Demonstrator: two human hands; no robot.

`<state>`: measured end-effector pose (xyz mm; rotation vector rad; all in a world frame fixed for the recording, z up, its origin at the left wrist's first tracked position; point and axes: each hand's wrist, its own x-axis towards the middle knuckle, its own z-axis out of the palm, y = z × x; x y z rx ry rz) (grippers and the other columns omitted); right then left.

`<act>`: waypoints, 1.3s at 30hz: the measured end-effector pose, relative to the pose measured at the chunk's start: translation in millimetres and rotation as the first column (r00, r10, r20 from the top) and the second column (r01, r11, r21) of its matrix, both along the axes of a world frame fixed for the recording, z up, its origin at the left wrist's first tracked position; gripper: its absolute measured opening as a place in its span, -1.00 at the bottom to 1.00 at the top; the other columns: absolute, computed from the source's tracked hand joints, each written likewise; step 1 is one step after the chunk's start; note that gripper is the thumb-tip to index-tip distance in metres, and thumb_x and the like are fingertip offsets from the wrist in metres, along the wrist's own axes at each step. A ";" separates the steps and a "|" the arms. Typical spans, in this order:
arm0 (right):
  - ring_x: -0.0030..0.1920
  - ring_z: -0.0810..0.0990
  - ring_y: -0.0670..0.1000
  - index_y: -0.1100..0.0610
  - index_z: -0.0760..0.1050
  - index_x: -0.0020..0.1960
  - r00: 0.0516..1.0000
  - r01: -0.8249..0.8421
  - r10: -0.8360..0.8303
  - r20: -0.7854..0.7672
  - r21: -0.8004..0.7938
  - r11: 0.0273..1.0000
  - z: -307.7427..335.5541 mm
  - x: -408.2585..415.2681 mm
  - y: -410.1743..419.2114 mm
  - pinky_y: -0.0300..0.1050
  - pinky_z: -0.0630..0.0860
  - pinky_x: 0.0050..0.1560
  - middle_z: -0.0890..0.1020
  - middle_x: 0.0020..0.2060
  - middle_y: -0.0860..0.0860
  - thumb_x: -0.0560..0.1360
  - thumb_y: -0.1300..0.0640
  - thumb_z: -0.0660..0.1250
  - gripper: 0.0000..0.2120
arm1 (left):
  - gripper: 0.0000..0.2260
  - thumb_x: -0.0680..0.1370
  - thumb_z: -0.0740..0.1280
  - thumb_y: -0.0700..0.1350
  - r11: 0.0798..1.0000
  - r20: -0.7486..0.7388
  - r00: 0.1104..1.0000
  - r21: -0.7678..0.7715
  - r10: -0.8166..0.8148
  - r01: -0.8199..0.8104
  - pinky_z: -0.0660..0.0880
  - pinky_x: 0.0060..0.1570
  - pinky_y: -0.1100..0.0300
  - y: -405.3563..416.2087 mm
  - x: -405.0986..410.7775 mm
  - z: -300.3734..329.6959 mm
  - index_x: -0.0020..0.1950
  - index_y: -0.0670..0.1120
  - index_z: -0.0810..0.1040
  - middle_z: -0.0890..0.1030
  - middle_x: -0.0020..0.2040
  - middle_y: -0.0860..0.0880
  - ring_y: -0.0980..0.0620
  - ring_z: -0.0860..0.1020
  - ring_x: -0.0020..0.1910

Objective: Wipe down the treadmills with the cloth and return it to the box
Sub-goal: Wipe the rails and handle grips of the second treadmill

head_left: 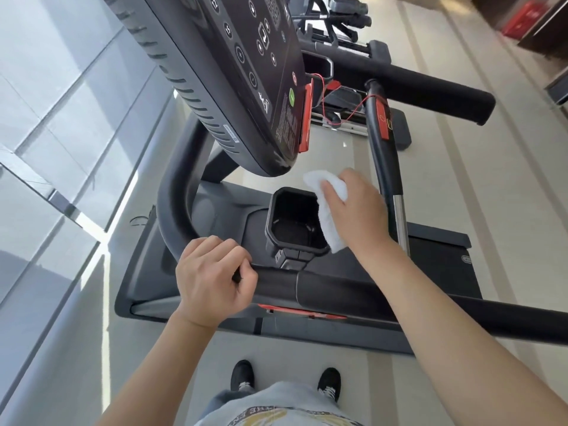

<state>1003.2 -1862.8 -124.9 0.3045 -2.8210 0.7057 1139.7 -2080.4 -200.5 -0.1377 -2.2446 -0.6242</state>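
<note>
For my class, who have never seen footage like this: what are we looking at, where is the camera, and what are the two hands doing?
There is one picture, taken by a camera worn on a person's head, looking down past their arms to their shoes. No robot is involved. In front stands a treadmill: its tilted control console with buttons is at the top, and a black cup holder sits below it. The right hand holds a white cloth against the cup holder's right edge, apparently wiping there. The left hand is curled round the black handrail, as if steadying. A second machine stands beyond. No box is in view.
</note>
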 end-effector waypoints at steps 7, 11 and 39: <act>-0.28 0.47 0.14 0.08 0.34 -0.25 0.995 0.030 -0.043 0.091 0.138 0.990 -8.6 -38.0 -38.4 -0.06 0.27 -0.29 0.44 -0.34 -0.03 0.65 -0.08 0.21 -0.64 | -0.81 0.45 0.26 -0.21 1.000 0.012 1.000 -0.005 0.016 -0.016 0.34 -0.34 0.04 0.7 -0.3 1.4 -0.37 -0.09 0.52 0.46 -0.43 0.04 -0.08 0.36 -0.43; -0.30 0.47 0.10 0.09 0.32 -0.32 0.973 0.046 -0.055 0.225 0.047 0.998 -0.8 -47.1 -37.1 -0.10 0.24 -0.37 0.45 -0.38 -0.03 0.60 -0.03 0.23 -0.65 | -0.81 0.46 0.26 -0.22 1.000 0.049 0.999 -0.012 0.019 -0.019 0.35 -0.30 0.03 1.4 2.5 4.0 -0.35 -0.10 0.51 0.46 -0.42 0.04 -0.08 0.37 -0.41; -0.25 0.52 0.16 0.04 0.45 -0.11 0.967 -0.255 0.233 0.107 0.302 0.919 -12.0 36.9 -26.0 -0.03 0.34 -0.28 0.51 -0.26 -0.05 0.62 -0.07 0.26 -0.78 | -0.83 0.48 0.28 -0.16 0.998 0.266 0.962 0.008 0.060 -0.064 0.35 -0.24 0.04 5.9 8.6 21.4 -0.33 -0.06 0.53 0.47 -0.42 0.09 -0.04 0.36 -0.38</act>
